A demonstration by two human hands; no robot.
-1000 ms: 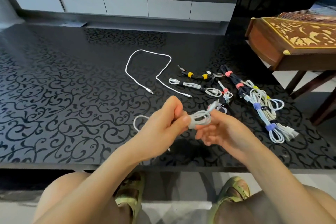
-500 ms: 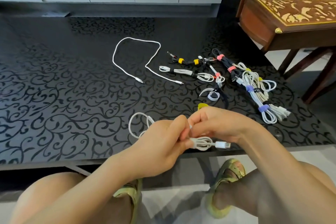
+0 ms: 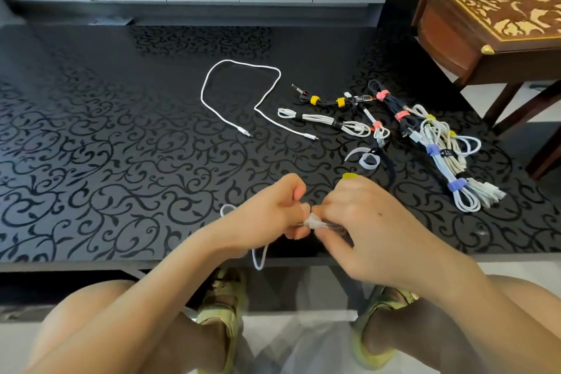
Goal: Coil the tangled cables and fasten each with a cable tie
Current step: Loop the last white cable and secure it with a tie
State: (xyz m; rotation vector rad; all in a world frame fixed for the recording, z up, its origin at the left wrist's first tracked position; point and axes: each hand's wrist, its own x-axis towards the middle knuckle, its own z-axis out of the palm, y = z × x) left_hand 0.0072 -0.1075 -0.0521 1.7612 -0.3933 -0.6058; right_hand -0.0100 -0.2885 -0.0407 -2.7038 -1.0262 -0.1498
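Half a second back the plug end of the held cable [image 3: 312, 223] stuck out to the right of the hands. Now the right hand [image 3: 364, 228] has closed over it, and only a short bit of the white bundle shows between the knuckles. The left hand [image 3: 273, 215] grips the bundle's left end and the right hand pinches its right end, the two hands touching. Both sit nearer than the loose cable [image 3: 255, 106] and a little to its right. One loop peeks out left of the left hand; another hangs below it across the near edge of the desk [image 3: 91, 130]. Left of the loose cable the patterned desk stretches wide. Right of the loose cable lie the tied bundles [image 3: 440, 149], with a white tie [image 3: 368, 161] and a yellow tie [image 3: 349, 175] between them and the right hand. A wooden instrument [image 3: 485, 27] stands past the desk's right edge.
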